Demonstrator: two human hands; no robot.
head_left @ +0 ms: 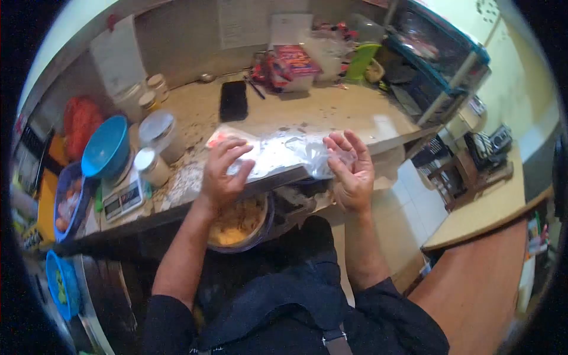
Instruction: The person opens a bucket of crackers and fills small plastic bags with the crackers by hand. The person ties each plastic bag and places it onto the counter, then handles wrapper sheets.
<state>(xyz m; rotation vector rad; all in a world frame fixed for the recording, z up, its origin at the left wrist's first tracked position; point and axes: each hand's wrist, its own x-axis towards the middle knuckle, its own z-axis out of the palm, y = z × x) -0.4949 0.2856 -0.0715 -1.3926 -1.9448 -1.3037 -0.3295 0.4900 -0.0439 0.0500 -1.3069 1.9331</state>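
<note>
My right hand point(355, 174) pinches a thin clear plastic bag point(319, 161) between thumb and fingers, above the counter's front edge. To its left my left hand point(225, 171) is raised, its fingers curved and apart with nothing visible in them. Just behind those fingers lies a pale packet with red-orange marks point(218, 137), partly covered by the hand. Below my hands stands a tub point(270, 220) holding a yellow-orange, crumbly-looking food, its left side hidden by my left forearm.
On the wooden counter point(278, 112) lie a black phone point(234, 100) and a pen point(255, 87). Leftward are lidded jars point(152, 167), a blue bowl point(106, 147), a digital scale point(123, 201) and a purple basket point(68, 201). A pink printed box point(296, 68) stands behind; a shelf rack point(438, 59) rises at right.
</note>
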